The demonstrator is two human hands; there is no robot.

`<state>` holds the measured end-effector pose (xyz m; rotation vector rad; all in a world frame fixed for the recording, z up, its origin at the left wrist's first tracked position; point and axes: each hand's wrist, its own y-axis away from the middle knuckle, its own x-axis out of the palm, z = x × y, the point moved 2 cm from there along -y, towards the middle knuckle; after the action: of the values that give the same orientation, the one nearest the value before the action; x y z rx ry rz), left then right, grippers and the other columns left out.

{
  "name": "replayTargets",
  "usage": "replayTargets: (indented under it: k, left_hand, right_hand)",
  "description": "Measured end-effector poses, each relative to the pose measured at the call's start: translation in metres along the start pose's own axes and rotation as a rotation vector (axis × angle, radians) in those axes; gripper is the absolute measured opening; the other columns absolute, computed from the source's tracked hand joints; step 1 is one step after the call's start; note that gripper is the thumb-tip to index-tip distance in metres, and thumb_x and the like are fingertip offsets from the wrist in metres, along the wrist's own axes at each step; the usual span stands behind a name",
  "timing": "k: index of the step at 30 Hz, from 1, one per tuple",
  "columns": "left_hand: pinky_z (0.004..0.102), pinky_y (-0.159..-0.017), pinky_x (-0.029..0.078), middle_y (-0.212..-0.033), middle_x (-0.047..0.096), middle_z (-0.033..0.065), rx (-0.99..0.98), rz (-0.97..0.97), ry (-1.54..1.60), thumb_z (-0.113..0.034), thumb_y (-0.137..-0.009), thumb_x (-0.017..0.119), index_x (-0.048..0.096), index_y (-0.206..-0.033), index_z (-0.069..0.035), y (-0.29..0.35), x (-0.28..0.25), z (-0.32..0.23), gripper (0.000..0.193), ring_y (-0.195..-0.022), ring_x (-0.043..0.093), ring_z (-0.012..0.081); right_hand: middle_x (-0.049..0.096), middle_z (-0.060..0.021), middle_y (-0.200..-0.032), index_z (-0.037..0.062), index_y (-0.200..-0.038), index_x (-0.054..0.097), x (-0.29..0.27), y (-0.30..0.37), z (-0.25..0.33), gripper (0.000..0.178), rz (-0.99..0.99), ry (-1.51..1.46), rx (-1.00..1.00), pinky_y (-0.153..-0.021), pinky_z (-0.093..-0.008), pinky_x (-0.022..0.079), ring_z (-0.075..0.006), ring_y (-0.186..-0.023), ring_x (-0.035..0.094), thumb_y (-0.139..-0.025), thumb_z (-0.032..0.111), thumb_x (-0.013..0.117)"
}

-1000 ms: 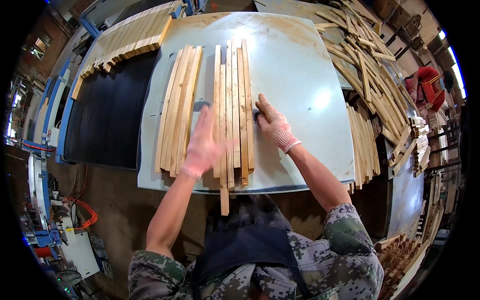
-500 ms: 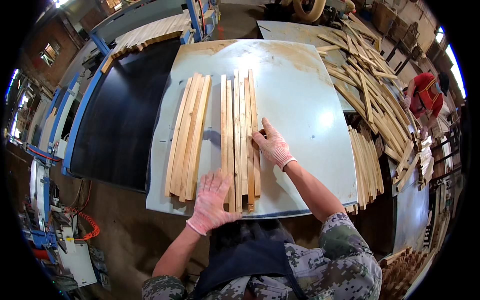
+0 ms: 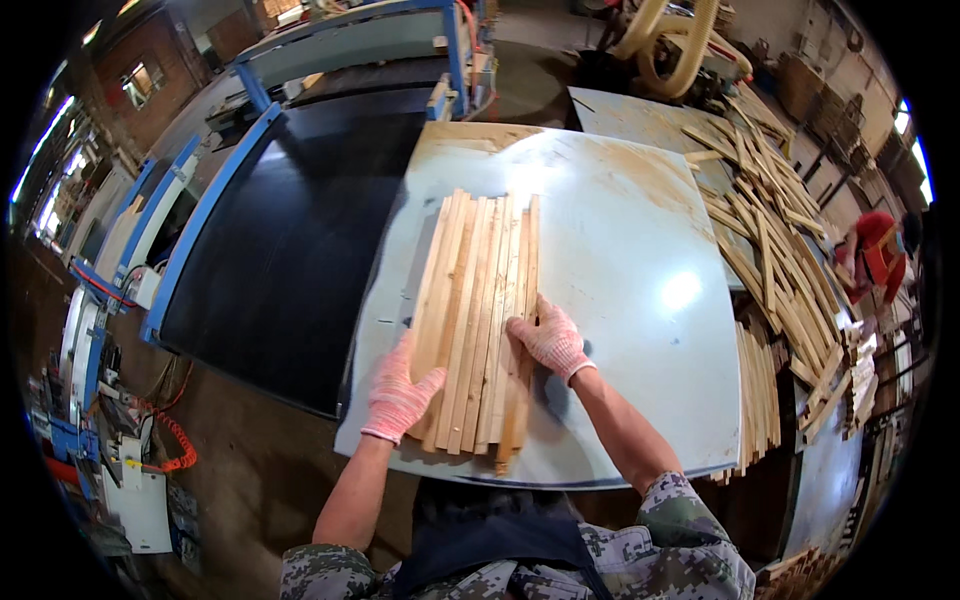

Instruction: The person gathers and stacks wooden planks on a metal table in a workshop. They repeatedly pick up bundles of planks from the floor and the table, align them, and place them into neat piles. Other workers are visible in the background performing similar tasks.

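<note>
One row of long pale wooden strips (image 3: 470,330) lies lengthwise on the light grey tabletop (image 3: 630,240). Their near ends are uneven, and a strip on the right side sticks out toward me. My left hand (image 3: 400,395), in a pinkish knit glove, presses along the row's left edge, thumb reaching over the top. On the opposite edge my right hand (image 3: 548,340), gloved the same way, has its thumb on the strips and its fingers against the outer side. The row is held between both hands.
Left of the table runs a black conveyor belt (image 3: 290,230) with a blue frame. A heap of loose strips (image 3: 780,240) covers a surface at the right, with stacked strips (image 3: 757,390) below it. A person in red (image 3: 870,255) stands beyond the heap.
Two separate groups of strips have come together into one row. My left hand has moved to the row's left edge. The wooden slats on the conveyor have moved away, and the view has shifted.
</note>
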<state>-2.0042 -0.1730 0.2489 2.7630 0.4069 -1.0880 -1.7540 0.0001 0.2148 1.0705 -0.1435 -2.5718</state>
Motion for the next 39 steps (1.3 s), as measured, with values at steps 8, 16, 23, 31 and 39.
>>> replayTargets:
  k: [8,16,23,31,39]
  left_hand:
    - [0.0478,-0.116,0.048,-0.148,0.06,0.024,-0.098,-0.144,-0.096,-0.05,-0.089,0.082,0.046,-0.161,-0.007,-0.039,-0.118,0.138,0.091,-0.135,0.059,0.0412]
    - [0.0534,-0.131,0.021,-0.17,0.035,0.0305,-0.269,-0.121,-0.537,-0.066,-0.088,0.074,0.044,-0.163,-0.006,-0.085,-0.316,0.301,0.101,-0.158,0.032,0.0462]
    - [0.0563,-0.133,0.011,-0.174,0.031,0.0248,-0.303,-0.053,-0.772,-0.078,-0.087,0.065,0.035,-0.168,-0.01,-0.14,-0.404,0.374,0.11,-0.164,0.022,0.043]
    - [0.058,-0.134,0.015,-0.173,0.034,0.0249,-0.433,-0.144,-0.749,-0.061,-0.094,0.071,0.033,-0.167,-0.002,-0.221,-0.502,0.492,0.102,-0.162,0.028,0.0411]
    - [0.0541,-0.13,0.032,-0.166,0.045,0.0278,-0.385,-0.246,-1.084,-0.051,-0.1,0.07,0.042,-0.162,0.003,-0.203,-0.518,0.562,0.087,-0.153,0.044,0.0433]
  right_hand:
    - [0.067,-0.0262,-0.134,-0.0001,-0.148,0.053,0.127,-0.023,0.148,0.077,0.128,-0.241,-0.08,-0.11,-0.0474,0.052,-0.0401,-0.13,0.064,-0.088,0.041,0.078]
    - [0.071,-0.0288,-0.123,-0.0051,-0.135,0.053,0.351,-0.073,0.343,0.074,0.193,-0.251,-0.109,-0.103,-0.048,0.056,-0.0442,-0.117,0.07,-0.086,0.04,0.083]
    - [0.075,-0.0203,-0.122,-0.0035,-0.141,0.053,0.537,-0.141,0.498,0.059,0.478,-0.714,-0.171,-0.094,-0.0392,0.058,-0.0249,-0.112,0.072,-0.103,0.039,0.072]
    - [0.05,-0.0218,-0.163,-0.0054,-0.163,0.036,0.555,-0.11,0.56,0.081,0.726,-0.597,-0.383,-0.124,-0.0384,0.037,-0.0277,-0.152,0.045,-0.103,0.032,0.073]
    - [0.036,0.0068,-0.08,0.0125,-0.085,0.037,0.462,0.013,0.423,0.034,1.206,-0.999,-0.318,-0.06,-0.0286,0.037,-0.0061,-0.073,0.041,-0.103,0.023,0.064]
